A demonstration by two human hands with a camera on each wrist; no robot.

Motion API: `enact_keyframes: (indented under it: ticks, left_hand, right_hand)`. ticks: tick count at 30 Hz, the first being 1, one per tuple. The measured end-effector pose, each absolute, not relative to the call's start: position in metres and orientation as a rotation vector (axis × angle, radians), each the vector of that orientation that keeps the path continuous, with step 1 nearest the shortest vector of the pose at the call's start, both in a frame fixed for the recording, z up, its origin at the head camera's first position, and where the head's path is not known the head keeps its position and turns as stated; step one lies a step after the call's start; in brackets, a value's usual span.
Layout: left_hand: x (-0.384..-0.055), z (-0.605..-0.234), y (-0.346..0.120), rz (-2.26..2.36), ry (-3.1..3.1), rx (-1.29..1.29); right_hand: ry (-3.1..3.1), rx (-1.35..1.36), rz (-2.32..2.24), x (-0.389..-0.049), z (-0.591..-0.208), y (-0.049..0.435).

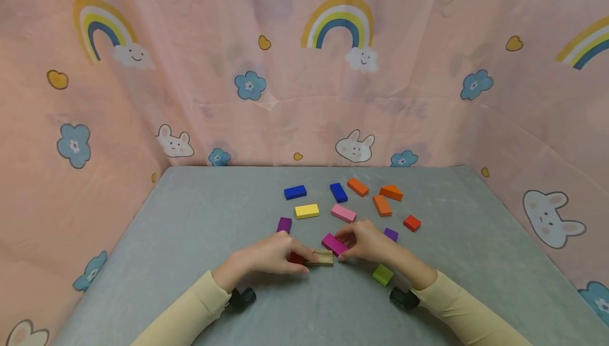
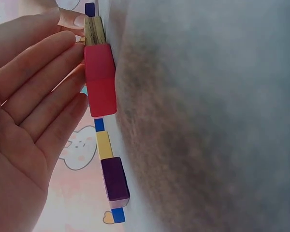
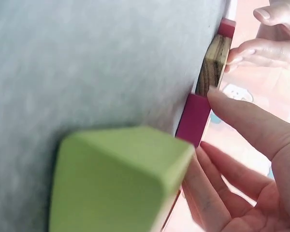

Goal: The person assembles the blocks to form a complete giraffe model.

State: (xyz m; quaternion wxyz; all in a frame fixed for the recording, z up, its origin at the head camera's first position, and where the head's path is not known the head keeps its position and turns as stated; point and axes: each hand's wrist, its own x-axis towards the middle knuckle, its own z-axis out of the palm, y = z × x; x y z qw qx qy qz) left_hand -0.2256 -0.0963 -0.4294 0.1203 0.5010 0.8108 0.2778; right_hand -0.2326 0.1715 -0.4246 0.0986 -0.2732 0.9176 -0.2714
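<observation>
My left hand lies over a red block and the left end of a wood-grain block, its fingers nearly straight, fingertips along the blocks' far side. These two blocks sit end to end on the table. To their right, my right hand pinches a magenta block between thumb and fingers. That block lies slanted, its near end close to the wooden block. In the right wrist view, the thumb is at the corner where the magenta block meets the wooden one in sight. The left hand partly covers the red block.
A green block lies near the right wrist. Purple, yellow, pink, violet and red blocks lie beyond the hands, with blue and orange ones farther back. A patterned curtain borders the grey table.
</observation>
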Motion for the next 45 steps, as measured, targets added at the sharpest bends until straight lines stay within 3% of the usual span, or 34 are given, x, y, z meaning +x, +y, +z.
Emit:
enact_keyframes:
  ticks: [10, 35, 45]
  left_hand:
    - [-0.227, -0.430, -0.097, 0.833, 2.348, 1.439]
    - [-0.228, -0.432, -0.097, 0.834, 2.357, 1.451]
    - [-0.227, -0.432, -0.097, 0.829, 2.358, 1.455]
  right_hand:
    - [2.785, -0.662, -0.815, -0.236, -0.417, 0.166]
    - [2.582, -0.875, -0.819, -0.258, -0.408, 0.140]
    - [2.466, -0.835, -0.827, -0.261, -0.411, 0.137]
